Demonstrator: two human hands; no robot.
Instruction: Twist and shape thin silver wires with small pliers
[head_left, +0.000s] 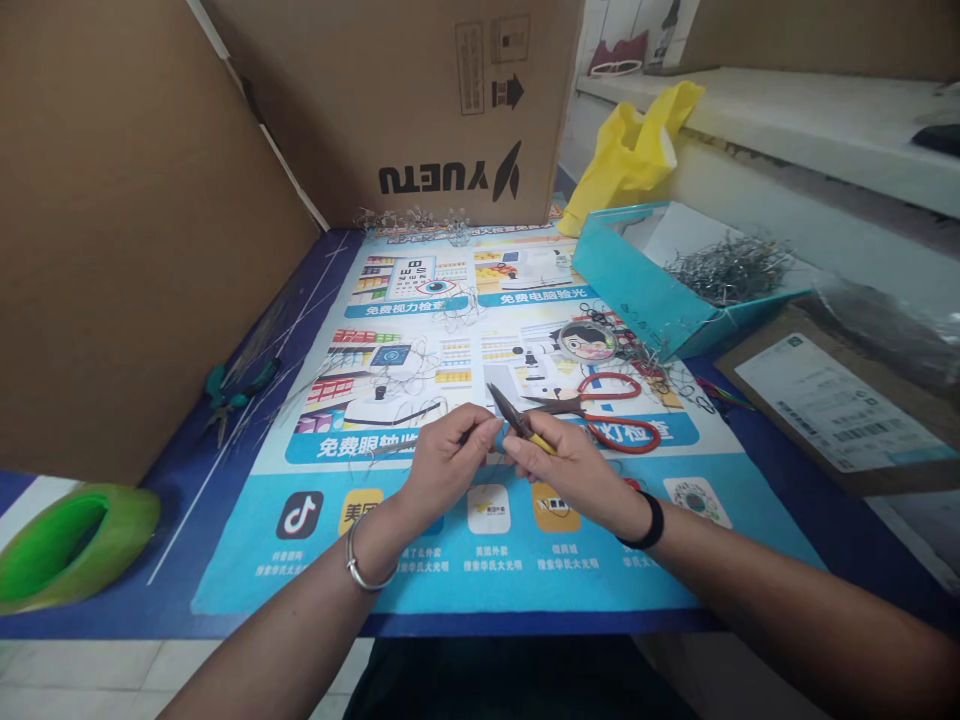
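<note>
My right hand (581, 470) grips small pliers (517, 420) with yellow handles, jaws pointing up and left. My left hand (450, 460) is pinched on a thin metal wire (390, 449) that runs leftwards, its fingertips meeting the pliers' jaws. Both hands hover over a printed blue poster (465, 560) that covers the table. A silver bangle is on my left wrist and a black band on my right. Red-handled scissors (611, 410) lie just beyond my right hand.
A teal box (645, 290) holding a tangle of wire pieces (727, 268) stands at the right. Cardboard boxes (390, 100) wall the back and left. Green-handled pliers (232, 395) and long wires lie at the left, a green tape roll (71, 545) at the near left, a labelled parcel (840, 410) at the right.
</note>
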